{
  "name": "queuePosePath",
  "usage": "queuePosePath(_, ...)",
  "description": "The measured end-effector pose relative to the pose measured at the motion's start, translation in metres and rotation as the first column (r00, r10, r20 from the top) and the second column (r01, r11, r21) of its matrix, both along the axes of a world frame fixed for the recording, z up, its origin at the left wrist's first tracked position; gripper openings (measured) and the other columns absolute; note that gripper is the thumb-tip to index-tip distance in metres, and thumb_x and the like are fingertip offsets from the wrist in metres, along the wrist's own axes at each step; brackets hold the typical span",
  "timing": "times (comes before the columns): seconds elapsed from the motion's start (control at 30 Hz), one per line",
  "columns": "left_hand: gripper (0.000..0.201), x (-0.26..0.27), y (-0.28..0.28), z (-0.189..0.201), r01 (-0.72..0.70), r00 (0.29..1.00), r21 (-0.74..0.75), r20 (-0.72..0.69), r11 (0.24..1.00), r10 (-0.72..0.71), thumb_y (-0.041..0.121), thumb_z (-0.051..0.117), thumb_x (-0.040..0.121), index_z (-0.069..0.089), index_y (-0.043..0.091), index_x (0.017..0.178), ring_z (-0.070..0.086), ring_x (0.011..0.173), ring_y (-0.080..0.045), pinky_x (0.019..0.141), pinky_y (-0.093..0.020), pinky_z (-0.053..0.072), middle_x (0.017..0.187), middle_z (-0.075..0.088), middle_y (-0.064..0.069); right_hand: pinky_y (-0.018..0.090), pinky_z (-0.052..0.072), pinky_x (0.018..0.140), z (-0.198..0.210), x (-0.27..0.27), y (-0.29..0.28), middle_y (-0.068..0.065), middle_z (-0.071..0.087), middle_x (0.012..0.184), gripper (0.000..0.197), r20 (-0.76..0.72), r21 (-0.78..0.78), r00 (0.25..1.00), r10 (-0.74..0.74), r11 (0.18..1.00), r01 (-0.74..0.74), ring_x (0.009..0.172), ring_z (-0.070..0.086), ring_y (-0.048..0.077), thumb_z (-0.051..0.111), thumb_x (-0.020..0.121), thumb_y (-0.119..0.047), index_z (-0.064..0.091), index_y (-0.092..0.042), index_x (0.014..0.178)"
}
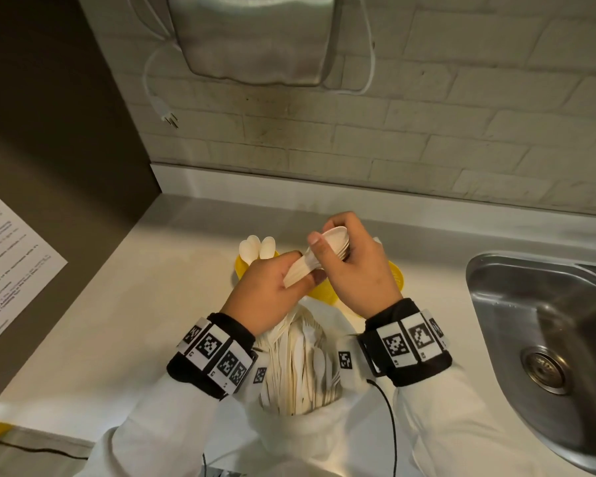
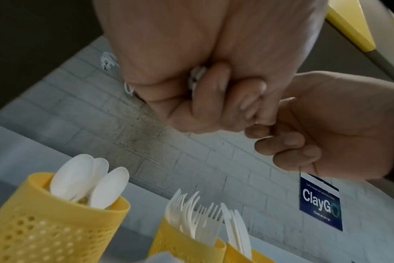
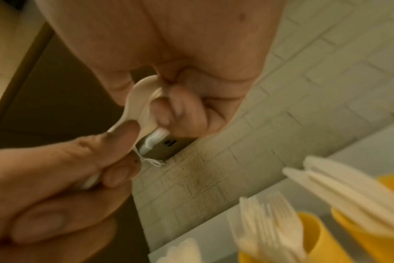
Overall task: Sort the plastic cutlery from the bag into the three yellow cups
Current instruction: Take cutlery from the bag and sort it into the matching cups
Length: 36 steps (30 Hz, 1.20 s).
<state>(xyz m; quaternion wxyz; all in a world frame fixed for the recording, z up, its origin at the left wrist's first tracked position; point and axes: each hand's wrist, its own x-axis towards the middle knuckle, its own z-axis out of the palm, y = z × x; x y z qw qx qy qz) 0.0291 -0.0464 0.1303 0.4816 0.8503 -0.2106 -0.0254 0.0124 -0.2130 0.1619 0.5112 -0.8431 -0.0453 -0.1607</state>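
Both hands hold one stack of white plastic spoons [image 1: 319,251] above the yellow cups. My left hand [image 1: 301,271] grips the handles, while my right hand [image 1: 327,242] curls round the spoon bowls [image 3: 141,99]. The left yellow cup [image 2: 56,222] holds spoons, the middle cup [image 2: 184,247] forks, and the right cup [image 3: 371,233] knives. In the head view my hands hide most of the cups; the spoon cup's rim [image 1: 240,266] and the right cup [image 1: 397,277] show. The open white bag [image 1: 289,438], full of mixed cutlery [image 1: 303,366], stands between my wrists.
A steel sink [image 1: 544,332] lies to the right of the pale counter [image 1: 135,304]. A printed sheet [image 1: 11,263] hangs on the dark left panel. An appliance [image 1: 255,36] with a dangling plug [image 1: 168,116] is on the brick wall, along with a blue sign [image 2: 319,202].
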Motion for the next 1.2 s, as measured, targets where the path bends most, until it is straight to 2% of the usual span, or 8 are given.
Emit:
queuePosePath(0.07, 0.030, 0.000, -0.002, 0.000, 0.000, 1.000, 0.037, 0.028, 0.999, -0.001, 0.050, 0.062, 0.096, 0.069, 0.022, 0.103, 0.064, 0.072, -0.009, 0.066, -0.035, 0.052, 0.081, 0.071, 0.004, 0.024, 0.046, 0.052, -0.001, 0.002, 0.003, -0.006, 0.065, 0.069, 0.019, -0.034, 0.110, 0.999, 0.013, 0.994, -0.010, 0.054, 0.060, 0.005, 0.071, 0.094, -0.038, 0.057, -0.025, 0.099)
queuePosePath(0.27, 0.034, 0.005, 0.009, 0.003, 0.132, 0.991, 0.027, 0.031, 0.991, -0.133, 0.049, 0.050, 0.100, 0.060, 0.021, 0.115, 0.061, 0.075, -0.001, 0.062, -0.016, 0.042, 0.084, 0.064, 0.011, 0.015, 0.043, 0.056, 0.001, 0.004, 0.002, -0.011, 0.060, 0.069, 0.020, 0.092, 0.115, 0.996, -0.015, 0.993, 0.004, 0.059, 0.057, 0.001, 0.075, 0.092, -0.028, 0.058, -0.020, 0.097)
queuePosePath(0.4, 0.029, 0.014, 0.017, 0.001, 0.126, 0.988, 0.087, 0.073, 0.988, -0.132, 0.047, 0.046, 0.105, 0.060, 0.028, 0.122, 0.061, 0.080, 0.001, 0.066, -0.020, 0.041, 0.088, 0.065, 0.017, 0.035, 0.053, 0.056, 0.001, 0.008, 0.002, -0.004, 0.065, 0.074, 0.021, 0.069, 0.114, 0.994, 0.085, 0.989, -0.093, 0.060, 0.062, 0.014, 0.074, 0.093, -0.034, 0.058, -0.023, 0.102)
queuePosePath(0.57, 0.033, 0.023, 0.031, 0.000, 0.082, 0.995, 0.129, 0.048, 0.988, -0.089, 0.065, 0.055, 0.091, 0.059, 0.039, 0.111, 0.062, 0.079, 0.000, 0.066, -0.019, 0.044, 0.089, 0.064, 0.019, 0.035, 0.053, 0.056, -0.001, 0.025, -0.002, -0.008, 0.061, 0.067, 0.015, 0.127, 0.043, 0.991, 0.040, 0.998, -0.046, 0.057, 0.061, 0.016, 0.069, 0.096, -0.032, 0.057, -0.024, 0.095)
queuePosePath(0.7, 0.038, 0.042, 0.062, -0.019, -0.104, 0.994, 0.212, 0.053, 0.972, 0.094, 0.057, 0.071, 0.087, 0.062, 0.033, 0.116, 0.059, 0.080, -0.009, 0.075, -0.031, 0.052, 0.093, 0.059, 0.008, 0.042, 0.056, 0.058, -0.006, 0.042, -0.004, -0.010, 0.060, 0.070, 0.013, 0.145, 0.049, 0.989, -0.026, 0.999, 0.019, 0.061, 0.063, 0.023, 0.065, 0.098, -0.036, 0.054, -0.032, 0.092)
queuePosePath(0.9, 0.038, 0.055, 0.086, -0.054, -0.194, 0.977, 0.468, 0.017, 0.862, 0.211, 0.046, 0.076, 0.087, 0.063, 0.031, 0.120, 0.055, 0.092, -0.012, 0.089, -0.036, 0.051, 0.109, 0.049, 0.005, 0.030, 0.054, 0.059, -0.016, 0.063, 0.030, -0.006, 0.064, 0.074, 0.008, 0.085, -0.023, 0.996, -0.024, 0.999, 0.026, 0.061, 0.064, 0.015, 0.062, 0.101, -0.028, 0.055, -0.026, 0.098)
queuePosePath(1.03, 0.018, 0.056, 0.090, -0.072, -0.187, 0.981, 0.434, 0.035, 0.881, 0.191, 0.028, 0.074, 0.092, 0.072, 0.029, 0.109, 0.059, 0.083, -0.016, 0.089, -0.038, 0.053, 0.104, 0.052, 0.001, 0.032, 0.055, 0.066, -0.031, 0.081, 0.055, 0.004, 0.067, 0.083, 0.007, -0.035, -0.104, 0.999, 0.038, 0.994, -0.042, 0.071, 0.066, 0.020, 0.058, 0.103, -0.028, 0.056, -0.022, 0.105)
queuePosePath(1.2, 0.019, 0.055, 0.092, -0.080, -0.238, 0.971, 0.345, 0.080, 0.908, 0.224, 0.026, 0.079, 0.088, 0.077, 0.026, 0.107, 0.061, 0.081, -0.011, 0.081, -0.028, 0.050, 0.098, 0.060, 0.003, 0.030, 0.048, 0.067, -0.049, 0.091, 0.076, 0.007, 0.066, 0.086, 0.013, -0.149, -0.217, 0.986, 0.075, 0.970, -0.107, 0.075, 0.065, 0.026, 0.054, 0.105, -0.030, 0.057, -0.020, 0.113)
